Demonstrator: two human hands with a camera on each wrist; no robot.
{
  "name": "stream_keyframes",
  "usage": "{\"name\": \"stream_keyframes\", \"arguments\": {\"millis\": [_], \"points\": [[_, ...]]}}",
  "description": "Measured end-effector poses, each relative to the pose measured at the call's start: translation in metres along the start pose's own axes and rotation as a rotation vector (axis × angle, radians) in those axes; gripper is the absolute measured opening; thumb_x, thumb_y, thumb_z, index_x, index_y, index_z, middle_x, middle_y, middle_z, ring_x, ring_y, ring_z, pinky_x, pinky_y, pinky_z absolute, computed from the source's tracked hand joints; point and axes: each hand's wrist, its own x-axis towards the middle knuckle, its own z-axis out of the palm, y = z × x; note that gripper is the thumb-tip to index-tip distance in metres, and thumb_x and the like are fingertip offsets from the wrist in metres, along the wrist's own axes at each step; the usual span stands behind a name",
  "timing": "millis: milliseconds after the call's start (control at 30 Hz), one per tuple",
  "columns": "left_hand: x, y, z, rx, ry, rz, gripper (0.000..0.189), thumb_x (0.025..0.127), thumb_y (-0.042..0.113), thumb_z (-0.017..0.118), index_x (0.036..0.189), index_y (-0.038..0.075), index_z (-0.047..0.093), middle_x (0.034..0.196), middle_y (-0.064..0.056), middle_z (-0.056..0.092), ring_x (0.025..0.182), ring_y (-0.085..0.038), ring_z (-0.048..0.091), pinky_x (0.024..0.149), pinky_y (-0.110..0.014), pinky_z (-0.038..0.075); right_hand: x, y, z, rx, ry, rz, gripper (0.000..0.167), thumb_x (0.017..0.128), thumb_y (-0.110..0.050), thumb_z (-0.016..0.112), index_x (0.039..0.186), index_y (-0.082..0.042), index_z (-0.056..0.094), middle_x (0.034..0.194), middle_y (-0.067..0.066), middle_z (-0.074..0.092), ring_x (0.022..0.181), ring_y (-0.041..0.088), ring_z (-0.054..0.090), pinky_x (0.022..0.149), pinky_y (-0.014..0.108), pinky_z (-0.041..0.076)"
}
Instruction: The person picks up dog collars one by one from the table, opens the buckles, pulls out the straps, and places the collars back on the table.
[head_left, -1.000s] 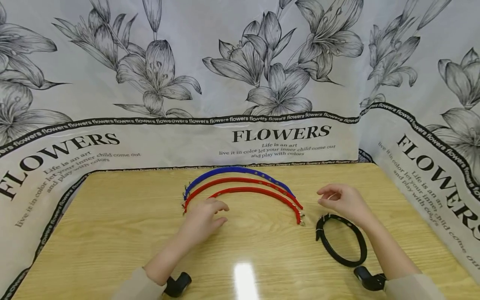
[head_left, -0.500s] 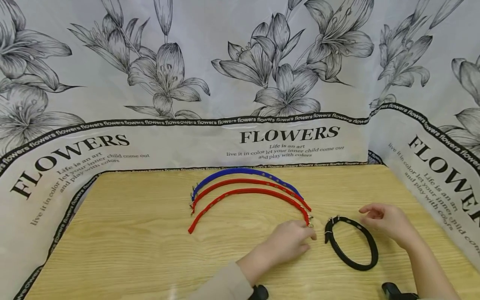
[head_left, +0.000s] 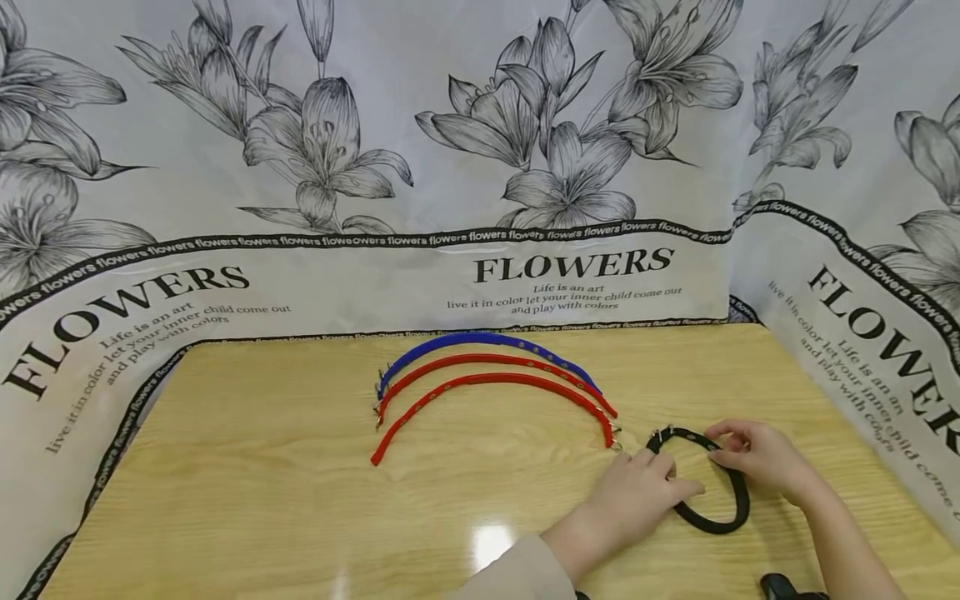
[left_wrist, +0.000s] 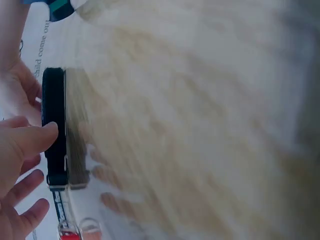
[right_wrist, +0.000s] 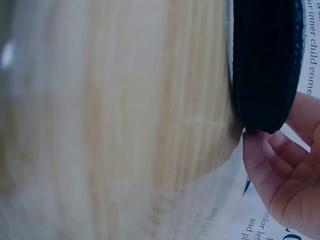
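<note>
A black collar (head_left: 708, 527) with a metal buckle stands on edge in a closed loop at the table's right side. My left hand (head_left: 628, 493) is at its left side, the thumb inside the loop and the fingers outside. In the left wrist view, the thumb (left_wrist: 37, 136) lies against the black band (left_wrist: 54, 100), and the lower fingers are spread. My right hand (head_left: 765, 458) pinches the loop's upper right part between thumb and fingers. In the right wrist view, the near band (right_wrist: 267, 60) partly hides those fingertips (right_wrist: 252, 137).
Left of the black collar, two unbuckled red collars (head_left: 487, 379) and a blue collar (head_left: 465, 340) lie as nested arcs on the wooden table (head_left: 262, 500). The nearest red collar's buckle end is close to my left hand. A flower-printed cloth (head_left: 360, 287) hangs behind.
My left hand has moved right, from the nearest red collar's left end past its buckle end to the black collar. My right hand has come in from beside the black collar onto its band.
</note>
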Motion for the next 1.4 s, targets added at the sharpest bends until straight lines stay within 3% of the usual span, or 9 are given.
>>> {"name": "stream_keyframes", "arguments": {"millis": [133, 267, 400, 500, 600, 833, 1000, 1133, 1400], "points": [[0.004, 0.008, 0.002, 0.098, -0.054, 0.067, 0.028, 0.094, 0.033, 0.047, 0.116, 0.046, 0.06, 0.11, 0.017, 0.052, 0.1, -0.002, 0.045, 0.081, -0.02, 0.039, 0.002, -0.001, -0.001, 0.026, -0.044, -0.076, 0.019, 0.081, -0.003, 0.068, 0.099, 0.002, 0.062, 0.071, 0.002, 0.052, 0.058, 0.006, 0.044, 0.049, 0.024, 0.039], [0.004, 0.014, 0.002, 0.123, -0.099, 0.096, 0.026, 0.093, 0.034, 0.049, 0.111, 0.048, 0.062, 0.103, 0.021, 0.055, 0.094, 0.001, 0.046, 0.078, -0.019, 0.037, 0.003, 0.001, -0.005, 0.119, -0.189, -0.179, 0.017, 0.08, -0.001, 0.068, 0.095, 0.001, 0.06, 0.068, 0.0, 0.047, 0.057, 0.004, 0.042, 0.047, 0.024, 0.039], [-0.001, 0.016, -0.006, 0.124, -0.148, 0.116, 0.026, 0.093, 0.034, 0.048, 0.11, 0.049, 0.061, 0.101, 0.024, 0.055, 0.092, 0.003, 0.046, 0.075, -0.02, 0.034, 0.004, -0.001, -0.01, 0.185, -0.326, -0.241, 0.014, 0.082, -0.002, 0.066, 0.094, -0.001, 0.057, 0.068, -0.003, 0.045, 0.056, 0.003, 0.042, 0.044, 0.024, 0.041], [-0.007, 0.015, -0.017, 0.137, -0.142, 0.135, 0.025, 0.093, 0.034, 0.048, 0.11, 0.049, 0.061, 0.1, 0.024, 0.055, 0.091, 0.003, 0.046, 0.074, -0.019, 0.032, 0.002, -0.007, -0.015, 0.216, -0.368, -0.272, 0.014, 0.083, -0.002, 0.065, 0.094, 0.001, 0.057, 0.069, -0.005, 0.046, 0.057, 0.003, 0.043, 0.045, 0.025, 0.042], [-0.017, 0.008, -0.031, 0.158, -0.08, 0.163, 0.025, 0.093, 0.032, 0.048, 0.108, 0.047, 0.062, 0.097, 0.024, 0.056, 0.088, 0.003, 0.048, 0.071, -0.018, 0.032, 0.001, -0.016, -0.019, 0.253, -0.387, -0.279, 0.015, 0.085, -0.002, 0.064, 0.097, 0.003, 0.057, 0.07, -0.005, 0.049, 0.057, 0.004, 0.046, 0.046, 0.027, 0.043], [-0.048, -0.019, -0.061, 0.18, 0.153, 0.196, 0.017, 0.092, 0.026, 0.054, 0.096, 0.038, 0.066, 0.088, 0.018, 0.057, 0.084, 0.0, 0.051, 0.067, -0.016, 0.034, 0.002, -0.053, -0.023, 0.295, -0.359, -0.317, 0.016, 0.086, 0.001, 0.061, 0.102, 0.004, 0.057, 0.075, 0.002, 0.056, 0.062, 0.008, 0.054, 0.052, 0.029, 0.049], [-0.073, -0.043, -0.076, 0.054, 0.329, 0.225, 0.014, 0.092, 0.018, 0.055, 0.088, 0.026, 0.066, 0.084, 0.011, 0.052, 0.081, -0.005, 0.049, 0.066, -0.017, 0.035, 0.003, -0.091, -0.02, 0.275, -0.272, -0.296, 0.022, 0.086, -0.001, 0.061, 0.107, 0.005, 0.058, 0.081, 0.008, 0.057, 0.072, 0.009, 0.058, 0.058, 0.028, 0.051], [-0.093, -0.062, -0.088, -0.016, 0.421, 0.266, 0.014, 0.09, 0.008, 0.056, 0.087, 0.02, 0.064, 0.085, 0.006, 0.051, 0.081, -0.007, 0.048, 0.068, -0.015, 0.036, 0.002, -0.122, -0.016, 0.244, -0.183, -0.296, 0.023, 0.085, -0.005, 0.065, 0.107, 0.001, 0.061, 0.083, 0.007, 0.058, 0.073, 0.01, 0.056, 0.058, 0.027, 0.049], [-0.12, -0.078, -0.11, 0.005, 0.509, 0.338, 0.015, 0.087, 0.002, 0.059, 0.089, 0.016, 0.064, 0.088, 0.004, 0.054, 0.085, -0.01, 0.051, 0.083, -0.019, 0.042, 0.0, -0.161, -0.004, 0.256, -0.104, -0.291, 0.026, 0.084, -0.01, 0.068, 0.108, -0.004, 0.064, 0.085, 0.005, 0.06, 0.075, 0.012, 0.058, 0.061, 0.027, 0.048]]}}
